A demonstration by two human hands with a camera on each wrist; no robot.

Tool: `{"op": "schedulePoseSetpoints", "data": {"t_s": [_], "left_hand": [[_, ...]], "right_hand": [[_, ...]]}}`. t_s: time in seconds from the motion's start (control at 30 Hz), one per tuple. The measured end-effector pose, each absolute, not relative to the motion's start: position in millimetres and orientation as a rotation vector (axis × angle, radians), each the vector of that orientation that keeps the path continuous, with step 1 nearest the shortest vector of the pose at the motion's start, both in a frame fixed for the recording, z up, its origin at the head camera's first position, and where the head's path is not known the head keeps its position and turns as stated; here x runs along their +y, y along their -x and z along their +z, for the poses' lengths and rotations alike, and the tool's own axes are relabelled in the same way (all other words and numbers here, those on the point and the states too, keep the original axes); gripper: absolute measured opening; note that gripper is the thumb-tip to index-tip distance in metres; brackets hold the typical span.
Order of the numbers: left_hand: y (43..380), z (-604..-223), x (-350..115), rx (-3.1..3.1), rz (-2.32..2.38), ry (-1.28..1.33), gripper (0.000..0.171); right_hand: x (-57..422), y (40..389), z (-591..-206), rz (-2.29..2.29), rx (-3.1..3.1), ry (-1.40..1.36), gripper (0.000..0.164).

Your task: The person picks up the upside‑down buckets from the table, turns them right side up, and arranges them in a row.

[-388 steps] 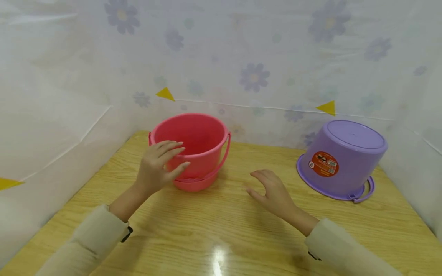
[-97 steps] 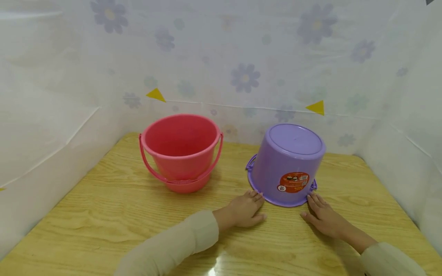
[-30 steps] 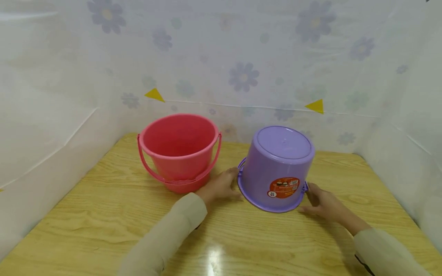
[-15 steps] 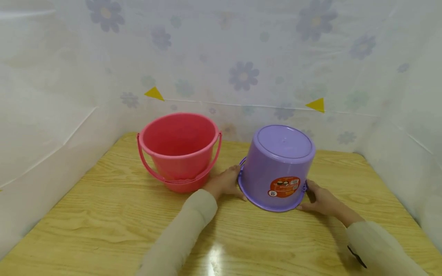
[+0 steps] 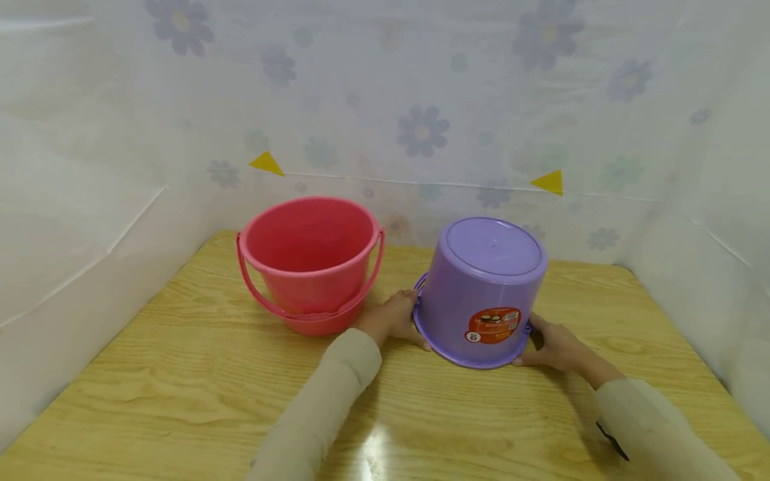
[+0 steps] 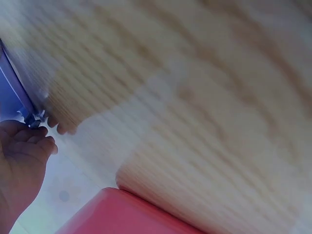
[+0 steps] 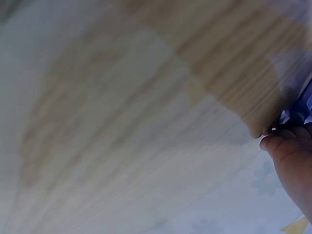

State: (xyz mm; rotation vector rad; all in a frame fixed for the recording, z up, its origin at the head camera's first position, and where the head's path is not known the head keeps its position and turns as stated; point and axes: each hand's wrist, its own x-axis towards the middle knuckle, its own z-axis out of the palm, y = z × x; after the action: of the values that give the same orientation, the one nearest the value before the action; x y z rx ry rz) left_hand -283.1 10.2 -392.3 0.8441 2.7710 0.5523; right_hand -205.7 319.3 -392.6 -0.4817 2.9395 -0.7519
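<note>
A purple bucket [image 5: 475, 287] stands upside down right of the middle in the head view, its orange label facing me. My left hand [image 5: 394, 317] grips its rim at the left lug, thumb low in front. At the opposite lug, my right hand [image 5: 552, 346] holds the rim the same way. The left wrist view has curled fingers [image 6: 29, 139] at the bucket's lug; the right wrist view has fingers [image 7: 287, 136] under the other lug. Close to my left forearm, a pink bucket [image 5: 319, 294] stands upright, its handle hanging in front.
The wooden table [image 5: 180, 387] reaches back to a white flower-patterned curtain [image 5: 337, 100], which also encloses both sides. Yellow triangles [image 5: 267, 164] mark the back curtain. The pink bucket sits just left of my left wrist.
Since the first frame the purple bucket has shifted left and turned. My hands went from its front rim to both side lugs. Over the last half second, almost nothing moved.
</note>
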Motion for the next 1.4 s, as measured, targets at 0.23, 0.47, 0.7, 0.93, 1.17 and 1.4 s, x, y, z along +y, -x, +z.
{"op": "schedulePoseSetpoints", "data": {"t_s": [0.23,0.47,0.7,0.93,1.17,1.4], "left_hand": [[282,-391,9,2.750,0.554,-0.841,0.112],[280,-393,8,2.760,0.612,-0.885,0.104],[279,-392,5,2.742,0.708,-0.878,0.088],[275,-386,-3,2.706,0.852,-0.841,0.094],[273,-384,-7,2.687,0.908,-0.847,0.094],[272,-383,-10,2.685,0.934,-0.885,0.092]], "right_hand": [[318,205,-394,-0.722,2.978,0.456,0.099],[317,203,-396,-0.694,3.012,0.474,0.098],[317,199,-388,-0.667,3.016,0.491,0.101],[313,194,-378,-0.674,2.992,0.401,0.104],[313,190,-374,-0.674,2.982,0.348,0.104],[316,187,-368,-0.685,2.975,0.334,0.099]]}}
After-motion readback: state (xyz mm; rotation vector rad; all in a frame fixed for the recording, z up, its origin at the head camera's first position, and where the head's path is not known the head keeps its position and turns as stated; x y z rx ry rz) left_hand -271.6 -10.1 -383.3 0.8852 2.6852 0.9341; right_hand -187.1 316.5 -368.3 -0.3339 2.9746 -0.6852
